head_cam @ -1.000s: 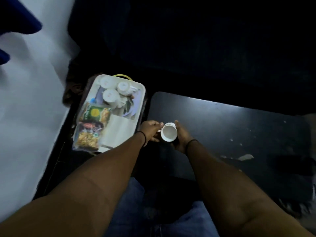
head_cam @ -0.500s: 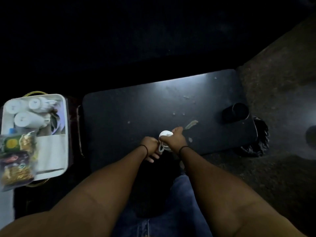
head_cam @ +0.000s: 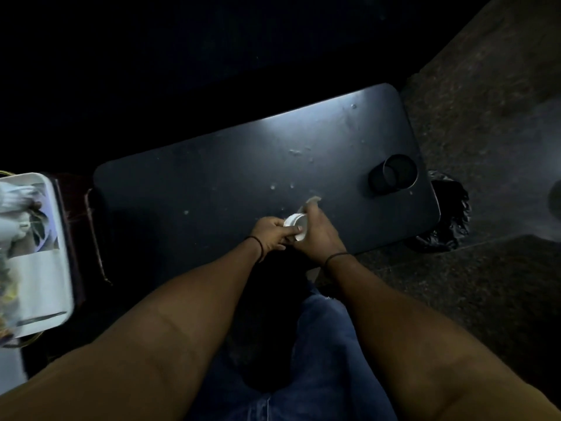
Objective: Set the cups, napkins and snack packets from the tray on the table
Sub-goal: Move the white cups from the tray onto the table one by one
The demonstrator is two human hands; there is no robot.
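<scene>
Both hands hold one small white cup over the near edge of the dark table. My left hand grips its left side with fingers curled at the rim. My right hand wraps its right side, thumb raised. The cup tilts with its mouth towards me. The white tray sits at the far left, blurred; pale cups and a white napkin show on it, and the snack packets are cut off by the frame edge.
A dark round cup holder sits in the table's right end. A black plastic bag hangs off the table's right edge. Pale flecks and a scrap lie on the tabletop beyond the hands. Speckled floor lies to the right; my knees are below.
My view has swung right, so the tray slid to the left edge. Both hands carried the cup from beside the tray to the table's near middle edge.
</scene>
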